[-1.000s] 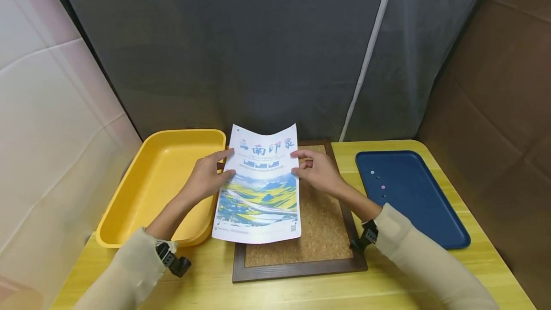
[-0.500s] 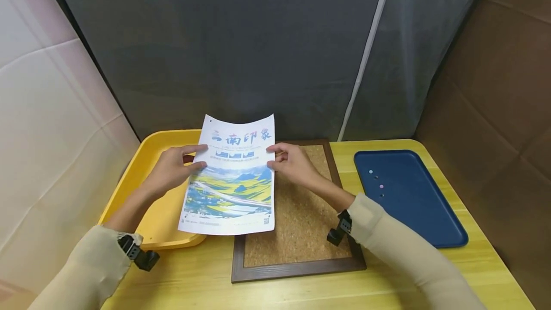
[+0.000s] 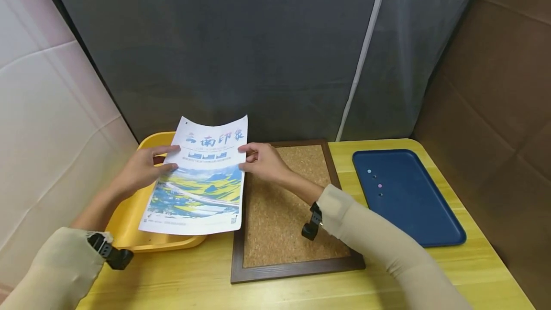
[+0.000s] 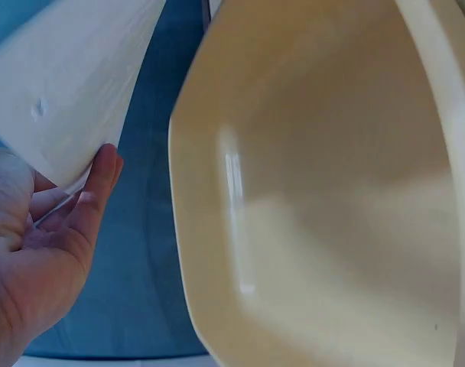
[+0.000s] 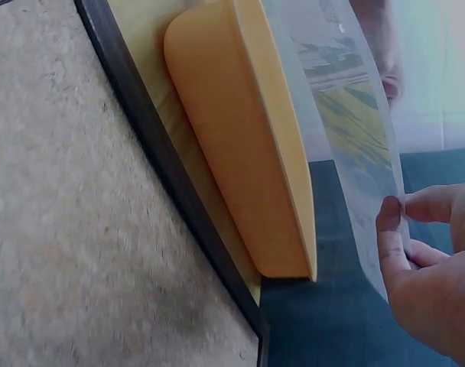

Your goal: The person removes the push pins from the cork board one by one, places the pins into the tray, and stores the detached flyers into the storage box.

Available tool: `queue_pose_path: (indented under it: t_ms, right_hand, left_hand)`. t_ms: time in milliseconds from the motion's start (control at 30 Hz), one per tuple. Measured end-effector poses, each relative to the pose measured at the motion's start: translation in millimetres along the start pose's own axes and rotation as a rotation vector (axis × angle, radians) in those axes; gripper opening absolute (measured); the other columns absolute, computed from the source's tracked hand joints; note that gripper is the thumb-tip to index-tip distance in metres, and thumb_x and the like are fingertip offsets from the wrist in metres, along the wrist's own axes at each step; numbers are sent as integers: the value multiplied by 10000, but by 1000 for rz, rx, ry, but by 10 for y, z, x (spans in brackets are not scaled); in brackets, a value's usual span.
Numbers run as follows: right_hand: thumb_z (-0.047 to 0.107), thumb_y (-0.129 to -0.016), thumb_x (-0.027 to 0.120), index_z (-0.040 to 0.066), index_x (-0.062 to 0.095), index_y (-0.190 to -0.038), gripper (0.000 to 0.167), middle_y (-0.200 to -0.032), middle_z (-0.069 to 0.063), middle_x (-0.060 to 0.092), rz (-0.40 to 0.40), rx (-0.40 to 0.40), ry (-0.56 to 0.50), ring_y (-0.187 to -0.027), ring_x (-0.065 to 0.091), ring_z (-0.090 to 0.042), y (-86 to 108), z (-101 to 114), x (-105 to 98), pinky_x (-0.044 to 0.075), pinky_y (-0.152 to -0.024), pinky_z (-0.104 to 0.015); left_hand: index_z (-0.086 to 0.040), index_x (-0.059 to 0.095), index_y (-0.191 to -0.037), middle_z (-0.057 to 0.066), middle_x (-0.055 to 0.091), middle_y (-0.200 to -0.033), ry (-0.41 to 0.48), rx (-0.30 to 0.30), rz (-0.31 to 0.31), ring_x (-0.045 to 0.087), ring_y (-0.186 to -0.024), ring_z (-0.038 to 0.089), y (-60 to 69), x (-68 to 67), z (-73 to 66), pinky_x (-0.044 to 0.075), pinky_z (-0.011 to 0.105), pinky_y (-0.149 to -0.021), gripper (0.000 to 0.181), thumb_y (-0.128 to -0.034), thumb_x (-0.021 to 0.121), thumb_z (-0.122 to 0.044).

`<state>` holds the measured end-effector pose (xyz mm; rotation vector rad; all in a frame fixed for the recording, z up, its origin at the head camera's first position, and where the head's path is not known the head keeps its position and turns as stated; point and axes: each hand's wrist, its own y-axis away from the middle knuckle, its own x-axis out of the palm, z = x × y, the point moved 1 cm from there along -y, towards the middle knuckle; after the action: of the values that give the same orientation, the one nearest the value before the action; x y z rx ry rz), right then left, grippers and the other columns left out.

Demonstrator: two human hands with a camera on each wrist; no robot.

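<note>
A printed poster (image 3: 200,190) with a blue, green and yellow landscape is held up between both hands, its top edge bowed. My left hand (image 3: 139,169) pinches its left edge; in the left wrist view the left hand (image 4: 56,260) has the sheet between thumb and fingers. On the opposite edge, my right hand (image 3: 264,161) pinches the paper, and the right wrist view shows the right hand (image 5: 427,260) gripping that rim. Beneath the poster lies part of a yellow tray (image 3: 129,224), largely covered in the head view. A brown-framed cork board (image 3: 297,204) lies under the right forearm.
To the right lies a blue tray (image 3: 413,204) carrying several small pins (image 3: 380,186). Everything rests on a wooden table (image 3: 206,281). A dark grey curtain (image 3: 224,51) hangs behind, with a white sheet (image 3: 51,123) at left and a brown one (image 3: 490,109) at right.
Both hands have carried the poster leftward, from over the cork board to over the yellow tray. More of the cork board is uncovered. The grip on the sheet looks the same.
</note>
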<state>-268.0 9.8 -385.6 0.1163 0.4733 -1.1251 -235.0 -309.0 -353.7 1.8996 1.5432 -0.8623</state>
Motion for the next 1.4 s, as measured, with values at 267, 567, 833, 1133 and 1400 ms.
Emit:
queue_pose_path:
  t_ms: [267, 567, 833, 1133, 1400]
  right_hand:
    - [99, -974, 768, 36, 661, -1399, 443, -1162, -84, 729, 65, -9, 34, -872, 659, -125, -127, 29, 291, 492, -656, -215]
    - [115, -975, 773, 40, 657, -1405, 452, -1222, -86, 730, 61, -11, 46, -855, 669, -91, -279, 66, 577, 514, -652, -196]
    - [156, -959, 801, 57, 693, -1359, 426, -1050, -41, 748, 30, 35, 91, -737, 624, -40, -361, 78, 827, 483, -640, -174]
    - [179, -943, 820, 90, 723, -1329, 408, -1172, -29, 756, 12, 81, 147, -798, 647, -20, -417, 42, 999, 493, -685, -168]
    - [183, -931, 835, 85, 724, -1332, 428, -1071, 8, 756, 18, 77, 184, -703, 618, 23, -421, 79, 1108, 474, -649, -140]
  left_hand:
    - [41, 492, -1543, 365, 564, -1380, -34, -4, 39, 665, -1048, 404, 11, -154, 157, 580, 219, -706, 597, -1011, 718, -110]
    - [53, 458, -1554, 382, 541, -1383, -111, -27, 52, 624, -1028, 392, 39, -272, 343, 554, 195, -719, 648, -998, 735, -134]
    - [70, 415, -1566, 417, 544, -1368, -139, -54, 70, 618, -1017, 388, 84, -333, 541, 559, 208, -712, 675, -998, 727, -117]
    - [80, 409, -1564, 415, 530, -1400, -161, -55, 101, 642, -1042, 391, 129, -317, 707, 601, 229, -788, 695, -1001, 739, -158]
    - [102, 399, -1556, 427, 536, -1386, -154, -58, 104, 658, -1011, 365, 150, -291, 774, 638, 311, -788, 722, -997, 749, -191]
